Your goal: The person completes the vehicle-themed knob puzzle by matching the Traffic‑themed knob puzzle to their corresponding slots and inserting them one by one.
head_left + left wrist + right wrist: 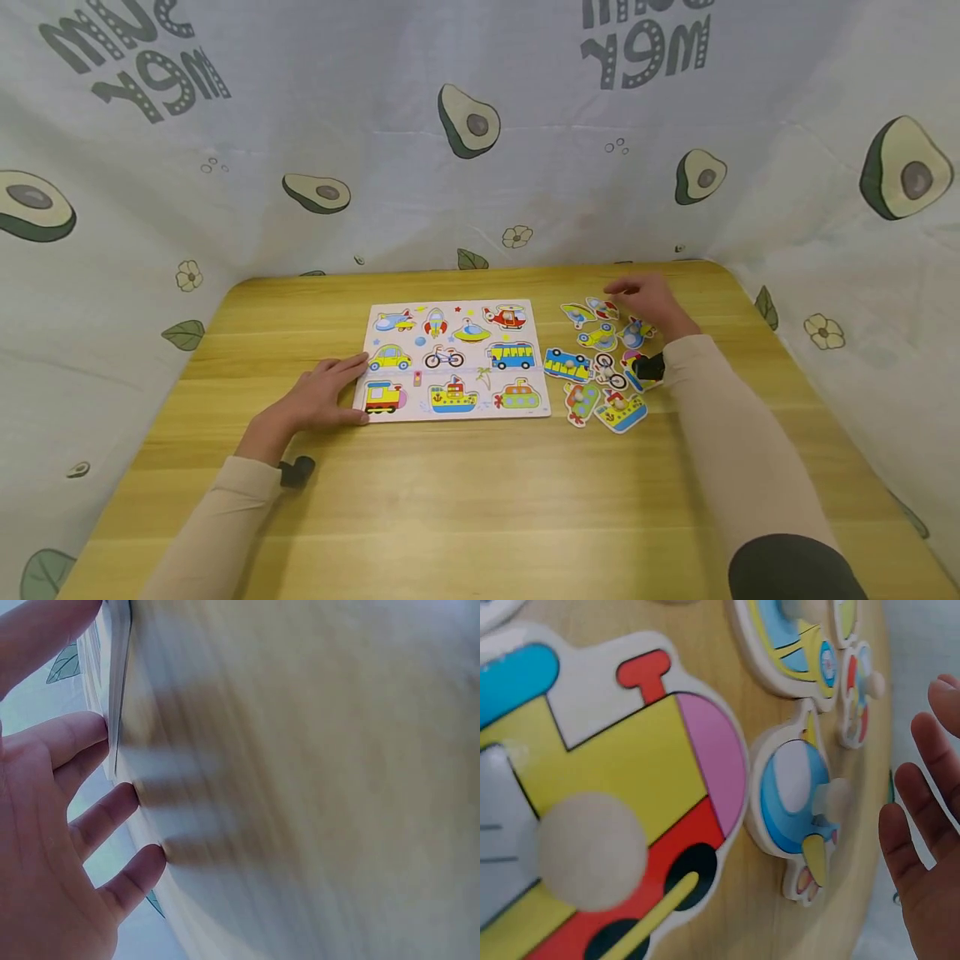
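Puzzle board (471, 372) lying flat on the worktop (480, 500), printed with vehicles in rows, and my left hand (322, 396) is right there at its left side, fingers straight and spread, fingertips and thumb touching the edge, gripping nothing. Over to the right, loose knobbed pieces sit in a cluster just beside the board: the bus piece (558, 364) nearest its edge, the bicycle piece (610, 371) next along, the submarine piece (580, 404) and the boat piece (622, 412) at the near end. Up at the far end come the saucer piece (577, 314) and the rocket piece (602, 308), with the car piece (597, 337) and the plane piece (636, 332) closer in. My right hand (643, 298) hangs by that far end, close to the rocket, fingers loosely bent and parted, no piece visible in them; whether a fingertip touches the rocket, I can't tell. Below my right wrist lies the train piece (630, 765), partly hidden from the head view. Behind it all, avocado-print cloth (375, 100).
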Available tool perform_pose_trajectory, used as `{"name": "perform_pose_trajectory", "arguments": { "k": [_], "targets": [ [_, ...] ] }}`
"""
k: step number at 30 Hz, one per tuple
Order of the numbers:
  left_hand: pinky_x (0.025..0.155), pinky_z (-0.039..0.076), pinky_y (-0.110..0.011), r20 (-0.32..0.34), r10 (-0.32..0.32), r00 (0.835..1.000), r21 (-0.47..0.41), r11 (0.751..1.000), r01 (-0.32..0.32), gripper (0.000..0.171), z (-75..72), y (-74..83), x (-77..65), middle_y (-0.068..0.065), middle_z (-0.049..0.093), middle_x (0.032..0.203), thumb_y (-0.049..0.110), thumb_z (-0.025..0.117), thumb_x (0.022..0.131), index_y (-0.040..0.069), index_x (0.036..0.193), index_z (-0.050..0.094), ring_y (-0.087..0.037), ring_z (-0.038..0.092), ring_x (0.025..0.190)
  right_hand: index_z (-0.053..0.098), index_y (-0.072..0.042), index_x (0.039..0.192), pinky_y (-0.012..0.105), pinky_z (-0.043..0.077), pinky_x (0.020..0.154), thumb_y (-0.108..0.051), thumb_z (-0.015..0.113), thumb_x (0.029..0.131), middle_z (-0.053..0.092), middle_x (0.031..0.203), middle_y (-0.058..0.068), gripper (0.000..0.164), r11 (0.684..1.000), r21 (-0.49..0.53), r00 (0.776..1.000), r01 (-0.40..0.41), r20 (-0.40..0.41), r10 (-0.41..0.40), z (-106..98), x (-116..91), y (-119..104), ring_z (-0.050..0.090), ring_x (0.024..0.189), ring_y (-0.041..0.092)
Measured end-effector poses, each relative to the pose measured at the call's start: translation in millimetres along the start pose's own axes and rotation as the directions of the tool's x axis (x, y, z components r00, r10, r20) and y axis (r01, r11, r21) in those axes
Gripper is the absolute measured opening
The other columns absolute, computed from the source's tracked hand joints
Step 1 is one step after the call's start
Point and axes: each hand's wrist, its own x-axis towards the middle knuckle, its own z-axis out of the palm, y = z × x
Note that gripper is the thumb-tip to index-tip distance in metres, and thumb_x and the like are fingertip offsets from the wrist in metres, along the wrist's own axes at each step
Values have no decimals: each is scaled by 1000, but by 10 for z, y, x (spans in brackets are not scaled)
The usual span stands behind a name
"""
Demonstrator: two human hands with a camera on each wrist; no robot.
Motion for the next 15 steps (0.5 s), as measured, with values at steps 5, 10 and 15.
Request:
{"name": "perform_pose_trajectory", "arguments": {
  "k": [5,10,15],
  "targets": [
    [105,31,-69,-5,3,1000,-4,1000,-3,91,17,-5,-4,-11,32,162,48,77,81,8,153,38,-43,32,140,61,-3,133,45,48,90,-22,56,101,57,134,26,38,1000,-9,997,-28,70,29,80,71,67,55,110,36],
    [104,32,-69,-12,8,1000,-5,1000,-8,90,19,-10,-3,-11,33,162,47,77,81,8,152,39,-43,33,140,58,-4,138,54,44,103,-21,55,101,52,140,25,41,997,5,989,-74,132,73,152,92,99,51,120,39],
    [105,32,-68,-18,13,1000,1,1000,-13,90,17,-28,4,-11,33,162,47,77,81,8,152,39,-42,34,140,58,-3,137,53,45,102,-21,55,102,50,139,25,40,997,-1,989,-72,127,72,193,123,110,50,119,39]
  ]
}}
